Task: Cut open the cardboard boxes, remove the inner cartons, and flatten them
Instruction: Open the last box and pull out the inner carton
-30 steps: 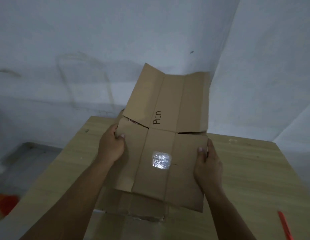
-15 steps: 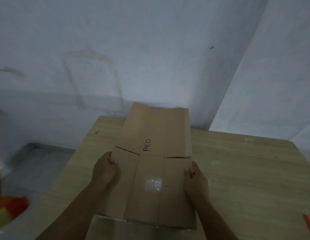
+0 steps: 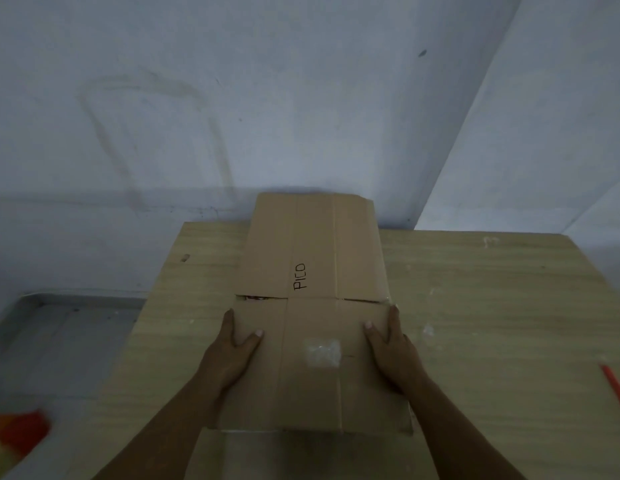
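Observation:
A flattened brown cardboard box (image 3: 312,271) marked "PICO" lies on the wooden table (image 3: 492,323), its far end reaching past the table's back edge toward the wall. A patch of clear tape sits on its near panel. My left hand (image 3: 235,348) holds the box's left edge, thumb on top. My right hand (image 3: 391,344) holds the right edge the same way. Another piece of cardboard (image 3: 253,452) lies beneath, showing at the near edge.
A red pen-like tool (image 3: 616,386) lies at the table's right edge. White walls meet in a corner behind the table. Grey floor and a red-orange object (image 3: 17,434) are at the lower left.
The flattened box, held tilted up a second ago, has been lowered flat onto the table. Both hands stayed on its side edges.

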A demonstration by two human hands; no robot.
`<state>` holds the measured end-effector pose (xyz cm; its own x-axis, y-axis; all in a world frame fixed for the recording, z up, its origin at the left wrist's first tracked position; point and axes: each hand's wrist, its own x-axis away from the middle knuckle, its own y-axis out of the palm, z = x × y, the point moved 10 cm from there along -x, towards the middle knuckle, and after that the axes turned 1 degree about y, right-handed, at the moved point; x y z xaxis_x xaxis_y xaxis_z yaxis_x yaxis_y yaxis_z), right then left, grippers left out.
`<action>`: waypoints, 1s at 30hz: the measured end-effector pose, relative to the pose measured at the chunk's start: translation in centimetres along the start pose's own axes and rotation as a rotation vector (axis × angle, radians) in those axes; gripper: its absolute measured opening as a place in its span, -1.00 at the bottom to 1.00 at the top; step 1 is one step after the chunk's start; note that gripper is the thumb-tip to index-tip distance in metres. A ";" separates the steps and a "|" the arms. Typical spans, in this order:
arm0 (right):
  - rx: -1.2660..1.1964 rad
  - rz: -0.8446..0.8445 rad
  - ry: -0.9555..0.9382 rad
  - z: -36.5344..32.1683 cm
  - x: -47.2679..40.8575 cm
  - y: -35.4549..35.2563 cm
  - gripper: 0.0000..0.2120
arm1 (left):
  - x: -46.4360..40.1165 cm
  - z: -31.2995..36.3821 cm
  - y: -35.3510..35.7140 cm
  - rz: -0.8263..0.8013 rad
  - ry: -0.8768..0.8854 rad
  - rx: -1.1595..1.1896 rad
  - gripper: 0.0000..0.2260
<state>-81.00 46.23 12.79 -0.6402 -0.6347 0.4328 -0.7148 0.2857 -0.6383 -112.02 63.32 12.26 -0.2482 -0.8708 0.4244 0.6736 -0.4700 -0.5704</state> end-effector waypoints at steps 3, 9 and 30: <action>-0.103 0.010 0.109 1.2 -0.3 0.0 -0.06 | -0.1 -0.6 0.1 -0.022 -0.048 0.087 -0.18; -0.278 -0.046 0.218 2.3 -1.2 1.0 -0.12 | -0.7 -1.0 0.0 -0.053 -0.091 0.215 -0.11; -0.389 0.150 0.169 4.5 1.8 -2.7 -0.33 | 1.8 1.6 1.8 -0.019 0.022 0.417 -0.58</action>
<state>-78.95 41.12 12.41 -0.7590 -0.4486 0.4719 -0.6422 0.6354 -0.4288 -110.09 61.13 13.14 -0.2753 -0.8674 0.4145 0.8918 -0.3914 -0.2269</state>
